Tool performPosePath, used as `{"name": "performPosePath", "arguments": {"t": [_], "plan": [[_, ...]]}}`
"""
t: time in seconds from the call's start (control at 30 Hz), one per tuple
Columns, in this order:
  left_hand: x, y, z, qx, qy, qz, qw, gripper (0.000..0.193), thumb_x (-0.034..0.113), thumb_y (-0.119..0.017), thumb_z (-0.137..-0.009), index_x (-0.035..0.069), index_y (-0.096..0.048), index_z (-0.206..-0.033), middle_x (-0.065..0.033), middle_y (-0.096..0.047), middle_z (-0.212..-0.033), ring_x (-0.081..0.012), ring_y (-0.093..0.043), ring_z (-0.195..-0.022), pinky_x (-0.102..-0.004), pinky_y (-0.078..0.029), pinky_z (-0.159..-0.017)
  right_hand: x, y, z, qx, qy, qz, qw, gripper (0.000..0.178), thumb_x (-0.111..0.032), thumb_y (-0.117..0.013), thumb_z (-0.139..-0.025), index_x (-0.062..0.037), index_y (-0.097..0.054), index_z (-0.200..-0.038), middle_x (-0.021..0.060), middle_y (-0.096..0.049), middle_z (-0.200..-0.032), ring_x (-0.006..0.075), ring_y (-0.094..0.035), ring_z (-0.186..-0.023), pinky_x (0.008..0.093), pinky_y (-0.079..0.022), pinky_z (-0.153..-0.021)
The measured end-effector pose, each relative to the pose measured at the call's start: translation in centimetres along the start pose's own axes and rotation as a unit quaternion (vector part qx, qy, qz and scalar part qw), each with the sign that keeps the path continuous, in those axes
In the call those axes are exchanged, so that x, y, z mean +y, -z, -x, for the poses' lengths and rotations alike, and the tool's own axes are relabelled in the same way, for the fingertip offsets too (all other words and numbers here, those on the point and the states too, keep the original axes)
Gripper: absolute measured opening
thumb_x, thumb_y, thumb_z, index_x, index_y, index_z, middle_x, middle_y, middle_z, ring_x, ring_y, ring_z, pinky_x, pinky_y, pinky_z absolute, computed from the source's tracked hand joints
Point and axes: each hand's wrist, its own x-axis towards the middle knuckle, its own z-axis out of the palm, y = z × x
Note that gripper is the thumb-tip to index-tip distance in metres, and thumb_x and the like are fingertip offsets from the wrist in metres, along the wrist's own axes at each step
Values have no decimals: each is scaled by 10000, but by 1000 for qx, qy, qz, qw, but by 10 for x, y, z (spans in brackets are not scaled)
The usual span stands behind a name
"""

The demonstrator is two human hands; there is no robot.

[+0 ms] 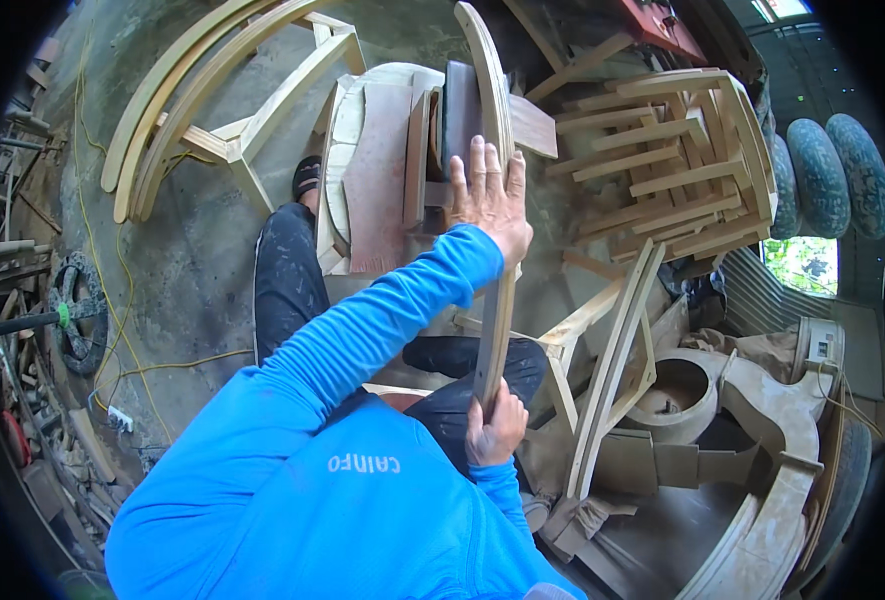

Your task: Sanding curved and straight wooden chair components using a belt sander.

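Note:
A long, slightly curved wooden strip (484, 60) runs away from my lap, past a dark upright plate (461, 115). My left hand (492, 205) lies flat on the strip's middle, its fingers stretched out and apart. Close to my body, my right hand (498, 428) is wrapped round the strip's near end. Left of the strip stands a low worktop with a reddish-brown board (377, 190) on a pale, curved-edged slab (347, 125). Part of the strip is hidden under my left hand and wrist.
Curved wooden frames (177, 100) stand at the far left, and a stack of slatted wooden frames (672, 170) at the right. A straight-legged wooden frame (607, 380) is near my right knee. A yellow cable (127, 270) crosses the concrete floor. Tyres (857, 175) hang far right.

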Motion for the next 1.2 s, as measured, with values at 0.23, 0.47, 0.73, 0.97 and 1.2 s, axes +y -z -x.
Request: {"name": "performPosePath", "arguments": {"t": [0.23,0.47,0.73,0.97,1.2], "plan": [[-19,18,-88,-42,81,59,994,801,293,-511,-930,53,-198,-1626,-267,-171,-1671,-417,-4,-1577,-607,82,-1230,-19,20,-82,-13,18,19,1000,523,-178,-748,-830,-4,-610,-1304,149,-572,-882,340,-563,-806,440,-415,-709],[-72,1,-244,-82,153,31,984,875,351,-641,-898,132,-221,-1633,-237,-224,-1668,-394,-11,-1582,-591,91,-1222,-37,-17,-229,-9,51,6,999,489,-218,-722,-856,-29,-604,-1291,158,-621,-958,355,-617,-904,462,-471,-776],[-190,-85,-444,-342,-146,-327,869,554,255,-641,-879,102,-600,-1409,-196,-555,-1454,-411,-516,-1358,-590,-388,-1131,-63,-63,-391,-46,76,10,996,413,-303,-703,-858,-107,-656,-1218,178,-690,-992,394,-668,-952,500,-528,-823],[-202,-90,-464,-223,-105,-154,957,384,267,-628,-895,119,-734,-1233,-204,-642,-1353,-414,-614,-1255,-562,-473,-1058,-81,-116,-504,-73,45,77,993,311,-336,-656,-881,-97,-715,-1070,197,-713,-1010,402,-680,-995,508,-532,-881],[-193,-58,-462,-155,-15,-67,985,410,266,-635,-889,121,-715,-1264,-200,-625,-1382,-414,-589,-1291,-557,-463,-1072,-100,-151,-570,-91,24,144,985,392,-364,-610,-901,-62,-742,-1112,190,-736,-1091,380,-703,-1046,485,-540,-959]]}}
